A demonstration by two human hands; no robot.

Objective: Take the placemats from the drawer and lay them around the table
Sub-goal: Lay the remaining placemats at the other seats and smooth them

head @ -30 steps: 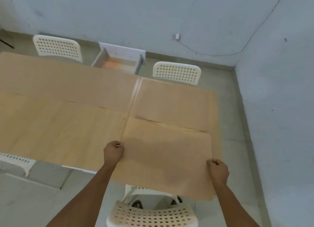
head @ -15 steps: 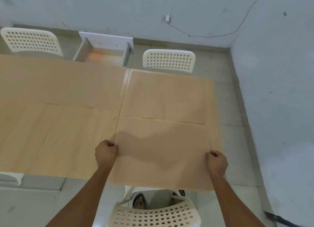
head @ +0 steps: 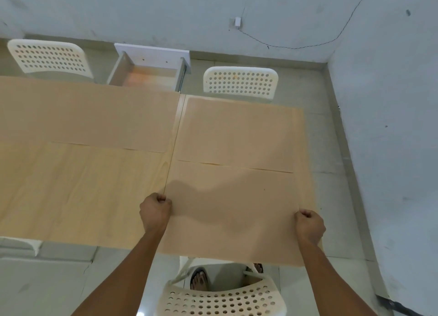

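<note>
A tan placemat (head: 233, 211) lies on the near right part of the light wooden table (head: 78, 192), its near edge hanging over the table's front. My left hand (head: 155, 211) grips its left edge and my right hand (head: 309, 225) grips its right edge. A second placemat (head: 237, 131) lies just beyond it at the far right. A third placemat (head: 87, 114) covers the far left side. The white drawer (head: 151, 71) stands pulled out at the table's far side, with nothing visible inside.
White perforated chairs stand at the far left (head: 49, 57), far right (head: 240, 83) and directly below me (head: 222, 299). Part of another chair (head: 19, 244) shows at the near left. A grey wall (head: 391, 126) closes in on the right.
The placemat in my hands has slid forward and squared up; its far edge now lies flat against the far right placemat. Both hands moved slightly with it.
</note>
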